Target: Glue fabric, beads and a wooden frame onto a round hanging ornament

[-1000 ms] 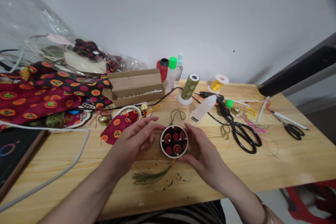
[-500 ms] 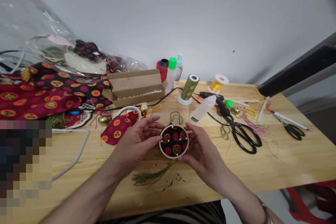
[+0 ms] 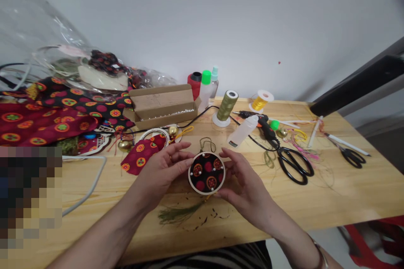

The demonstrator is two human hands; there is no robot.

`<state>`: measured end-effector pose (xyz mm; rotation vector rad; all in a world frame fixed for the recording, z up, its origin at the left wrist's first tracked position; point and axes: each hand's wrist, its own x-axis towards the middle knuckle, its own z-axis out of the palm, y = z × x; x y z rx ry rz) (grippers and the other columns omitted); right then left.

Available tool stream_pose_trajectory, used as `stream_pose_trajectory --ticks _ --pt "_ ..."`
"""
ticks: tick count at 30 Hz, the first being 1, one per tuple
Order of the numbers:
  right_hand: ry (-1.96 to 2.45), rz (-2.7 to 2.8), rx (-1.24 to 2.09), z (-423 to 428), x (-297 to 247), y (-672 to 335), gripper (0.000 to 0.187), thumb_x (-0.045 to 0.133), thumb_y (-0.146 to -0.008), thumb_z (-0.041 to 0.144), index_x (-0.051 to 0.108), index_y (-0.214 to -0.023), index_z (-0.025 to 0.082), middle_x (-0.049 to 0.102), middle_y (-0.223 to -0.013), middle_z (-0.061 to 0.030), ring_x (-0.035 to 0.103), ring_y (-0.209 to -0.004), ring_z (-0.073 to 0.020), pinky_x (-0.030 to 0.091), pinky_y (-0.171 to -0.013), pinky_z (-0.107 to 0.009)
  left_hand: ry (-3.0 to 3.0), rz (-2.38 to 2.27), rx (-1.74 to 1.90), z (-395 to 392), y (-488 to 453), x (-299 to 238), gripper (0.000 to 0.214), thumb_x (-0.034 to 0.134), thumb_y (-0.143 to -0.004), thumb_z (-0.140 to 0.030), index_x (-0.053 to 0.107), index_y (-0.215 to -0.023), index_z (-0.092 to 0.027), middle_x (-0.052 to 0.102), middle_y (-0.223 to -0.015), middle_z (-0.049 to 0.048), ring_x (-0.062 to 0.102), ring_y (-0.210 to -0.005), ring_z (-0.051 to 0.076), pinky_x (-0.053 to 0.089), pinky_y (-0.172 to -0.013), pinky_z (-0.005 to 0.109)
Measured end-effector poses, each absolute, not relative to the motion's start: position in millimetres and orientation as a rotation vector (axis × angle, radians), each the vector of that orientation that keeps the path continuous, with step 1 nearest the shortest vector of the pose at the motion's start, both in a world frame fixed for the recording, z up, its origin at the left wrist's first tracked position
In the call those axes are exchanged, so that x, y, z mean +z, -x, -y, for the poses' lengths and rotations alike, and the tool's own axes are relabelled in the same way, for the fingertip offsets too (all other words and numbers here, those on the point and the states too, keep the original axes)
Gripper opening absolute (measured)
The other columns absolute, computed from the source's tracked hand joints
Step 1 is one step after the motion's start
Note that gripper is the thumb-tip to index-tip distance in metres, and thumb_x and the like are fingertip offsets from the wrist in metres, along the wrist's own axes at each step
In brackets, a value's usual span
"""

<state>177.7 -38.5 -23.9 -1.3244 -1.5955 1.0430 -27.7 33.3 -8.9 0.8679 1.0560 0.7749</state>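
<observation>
Wooden table [image 3: 331,201] was backed by white wall [image 3: 252,17]; round ornament [image 3: 206,172] was pinched at its rim between curled fingers of left hand [image 3: 162,169] and right hand [image 3: 244,181].

Round wood-rimmed ornament [image 3: 206,172], black cloth with red-orange dots, faces up, green tassel [image 3: 178,214] trailing below

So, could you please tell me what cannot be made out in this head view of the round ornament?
Head view:
Back of the round ornament: turned away from the camera.
Any fingers of left hand and right hand behind it: hidden by the ornament.
Table, lower left: covered by a pixelated block.
Cardboard box contents: too small to tell.
</observation>
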Motion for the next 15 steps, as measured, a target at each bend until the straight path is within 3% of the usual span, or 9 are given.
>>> stream_pose_trajectory --ticks 10,15 --pt "1.311 1.617 1.144 39.7 -18.0 -179.8 0.084 0.068 -0.074 0.007 0.024 -0.141 0.032 0.042 -0.137 -0.0087 0.051 -0.116 -0.0216 0.042 -0.102 -0.043 -0.750 -1.030 0.800 -34.7 29.2 -9.7 0.050 0.077 -0.068 -0.021 0.056 -0.113 -0.016 0.071 -0.089 0.0023 0.067 -0.078 0.013 0.051 -0.071 0.023" --pt "1.219 1.479 1.247 36.3 -18.6 -181.0 0.060 0.049 -0.084 0.010 0.031 -0.139 0.027 0.049 -0.133 -0.0102 0.056 -0.110 -0.0185 0.046 -0.095 -0.039 -0.664 -0.976 0.810 -34.8 30.7 -10.8 0.047 0.077 -0.067 -0.017 0.058 -0.111 -0.016 0.071 -0.091 0.0035 0.068 -0.078 0.014 0.054 -0.068 0.023"
